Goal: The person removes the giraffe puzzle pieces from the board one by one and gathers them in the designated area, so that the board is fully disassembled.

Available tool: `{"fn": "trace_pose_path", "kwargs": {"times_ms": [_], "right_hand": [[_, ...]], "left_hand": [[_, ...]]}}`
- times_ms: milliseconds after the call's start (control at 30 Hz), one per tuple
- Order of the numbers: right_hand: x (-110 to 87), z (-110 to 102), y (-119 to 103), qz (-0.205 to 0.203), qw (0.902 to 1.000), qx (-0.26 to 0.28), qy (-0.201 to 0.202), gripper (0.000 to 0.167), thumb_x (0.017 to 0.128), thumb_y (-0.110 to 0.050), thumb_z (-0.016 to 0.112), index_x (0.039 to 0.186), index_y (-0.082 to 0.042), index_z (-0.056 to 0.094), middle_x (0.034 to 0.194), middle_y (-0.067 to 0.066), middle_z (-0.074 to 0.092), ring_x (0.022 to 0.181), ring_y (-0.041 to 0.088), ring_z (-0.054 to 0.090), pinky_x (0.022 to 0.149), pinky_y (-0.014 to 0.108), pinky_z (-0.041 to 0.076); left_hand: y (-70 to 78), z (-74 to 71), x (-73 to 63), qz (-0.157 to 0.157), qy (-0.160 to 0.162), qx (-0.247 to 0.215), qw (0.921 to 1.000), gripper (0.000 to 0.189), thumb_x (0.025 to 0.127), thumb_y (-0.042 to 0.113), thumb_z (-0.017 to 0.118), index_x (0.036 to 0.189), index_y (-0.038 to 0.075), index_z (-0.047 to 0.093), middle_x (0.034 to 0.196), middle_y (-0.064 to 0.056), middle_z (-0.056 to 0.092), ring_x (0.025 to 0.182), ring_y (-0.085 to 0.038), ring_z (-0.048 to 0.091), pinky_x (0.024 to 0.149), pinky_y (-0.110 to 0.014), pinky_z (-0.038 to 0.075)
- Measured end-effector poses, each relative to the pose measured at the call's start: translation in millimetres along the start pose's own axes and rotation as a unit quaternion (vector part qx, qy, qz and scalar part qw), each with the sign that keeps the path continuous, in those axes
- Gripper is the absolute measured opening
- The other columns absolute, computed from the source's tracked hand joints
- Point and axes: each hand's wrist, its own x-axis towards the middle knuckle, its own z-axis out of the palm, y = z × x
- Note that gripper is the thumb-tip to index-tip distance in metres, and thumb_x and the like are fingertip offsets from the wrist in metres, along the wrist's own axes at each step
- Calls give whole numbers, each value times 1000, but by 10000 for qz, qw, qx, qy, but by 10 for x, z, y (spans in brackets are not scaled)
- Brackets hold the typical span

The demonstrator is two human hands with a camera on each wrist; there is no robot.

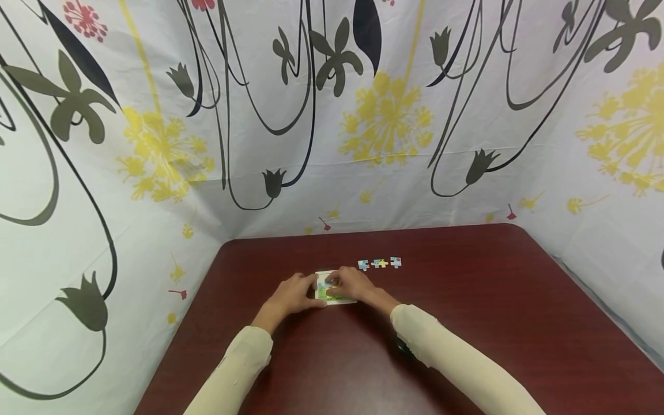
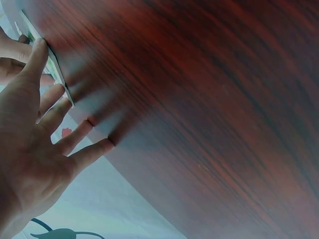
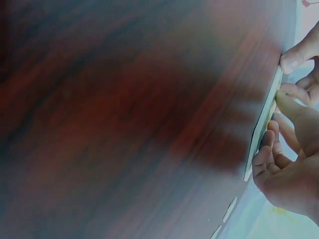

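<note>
A small jigsaw puzzle board (image 1: 337,300) with a white border and a green and blue picture lies flat on the table. My left hand (image 1: 294,293) holds its left side, the thumb at the near edge and the index finger farther up. In the left wrist view, the other fingers of the left hand (image 2: 50,144) spread toward the tabletop. Over the board, my right hand (image 1: 354,283) pinches a puzzle piece with thumb and index finger, which largely cover it. The right wrist view shows the board (image 3: 264,117) edge-on, with the right hand (image 3: 291,164) along it.
Beyond the board to the right, three loose jigsaw pieces lie in a row: a left piece (image 1: 363,264), a middle one (image 1: 381,263) and a right one (image 1: 396,262). The dark red wooden table (image 1: 467,323) ends at a patterned white curtain (image 1: 332,173).
</note>
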Motion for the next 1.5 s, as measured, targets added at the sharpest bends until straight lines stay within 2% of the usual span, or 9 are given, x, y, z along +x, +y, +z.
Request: {"fn": "trace_pose_path", "kwargs": {"times_ms": [200,333,467,667,867,1133,1300,1500], "right_hand": [[-16,8,-2,212,9997,103,42,28,90,-22,83,114,-12,74,101,7,75,93,20,71,78,39,58],[-38,18,-16,234,9993,268,120,28,90,-19,84,113,-11,71,104,8,73,95,22,71,80,40,57],[-62,26,-24,109,9988,425,236,26,90,-16,83,112,-9,69,105,10,73,95,23,71,80,40,58],[-70,31,-13,-95,9965,710,432,12,96,-8,73,107,-9,70,98,6,75,91,20,72,77,37,57],[-55,18,10,-146,9950,826,545,9,98,-7,71,106,-11,71,97,4,76,90,16,72,76,31,57],[-67,-120,57,-375,9918,1073,580,10,100,-4,69,109,-5,72,99,9,76,90,23,72,76,33,58],[-118,-236,131,-183,9930,1012,588,12,101,-7,68,111,-5,74,101,8,76,91,22,73,81,36,58],[-213,-359,273,-3,9933,984,611,13,100,-8,69,111,-3,75,100,10,76,92,24,73,81,39,58]], "left_hand": [[9,6,16,6,-33,15,10000,49,88,57,78,115,19,62,99,0,57,92,-21,52,80,-47,47],[7,10,13,10,-84,59,9999,50,89,58,77,116,20,62,99,1,57,90,-19,51,78,-45,47],[7,1,-3,-17,-126,65,9999,47,93,58,71,119,20,62,105,-1,60,95,-22,55,79,-46,49],[9,-10,-4,51,-91,190,9998,39,98,48,70,122,19,63,109,-3,63,111,-30,60,85,-51,51],[37,-36,4,25,-117,236,9996,37,97,47,72,120,19,64,103,0,61,108,-28,59,84,-49,51],[58,-55,25,-81,-173,196,9996,36,97,48,71,118,20,64,102,-1,61,100,-25,58,82,-49,50],[42,-44,40,-41,-143,166,9998,37,96,47,73,118,18,64,107,-3,62,102,-26,58,84,-50,50],[20,-26,32,-47,-154,168,9997,35,96,48,73,111,19,63,100,-1,59,94,-23,54,80,-46,48]]}}
